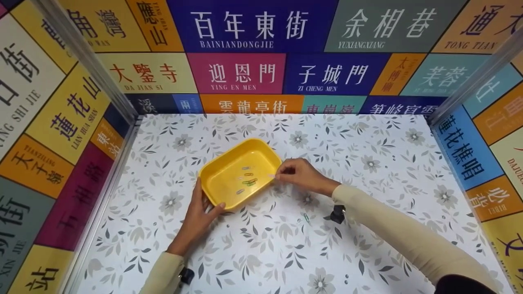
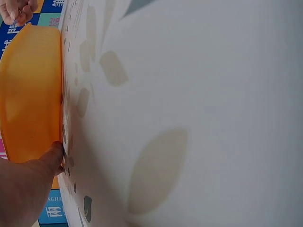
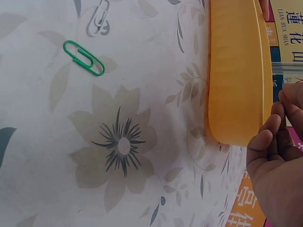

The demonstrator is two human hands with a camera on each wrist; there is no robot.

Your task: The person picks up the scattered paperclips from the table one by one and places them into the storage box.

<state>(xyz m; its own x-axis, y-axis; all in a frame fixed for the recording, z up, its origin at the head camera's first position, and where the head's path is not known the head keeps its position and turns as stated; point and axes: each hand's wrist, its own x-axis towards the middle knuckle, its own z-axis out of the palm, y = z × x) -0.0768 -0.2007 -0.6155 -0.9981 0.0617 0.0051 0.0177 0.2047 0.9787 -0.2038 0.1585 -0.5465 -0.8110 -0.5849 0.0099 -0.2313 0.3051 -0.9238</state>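
A yellow plastic tray [image 1: 216, 163] stands on the floral tabletop, with several paper clips [image 1: 250, 182] in silver, green and orange lying on its floor. My left hand [image 1: 200, 216] grips the tray's near left corner, thumb on the near side and fingers along the left wall. At the tray's right rim, my right hand [image 1: 302, 173] pinches a small pale paper clip [image 1: 272, 175] between thumb and fingertips. In the right wrist view, a green paper clip [image 3: 84, 58] and a white paper clip [image 3: 98, 19] lie on the tabletop outside the tray.
The tabletop [image 1: 367, 245] has a white covering printed with grey leaves and flowers. Panels with colourful street-name signs [image 1: 249, 24] stand along the back and both sides, with metal posts [image 1: 94, 65] at the corners.
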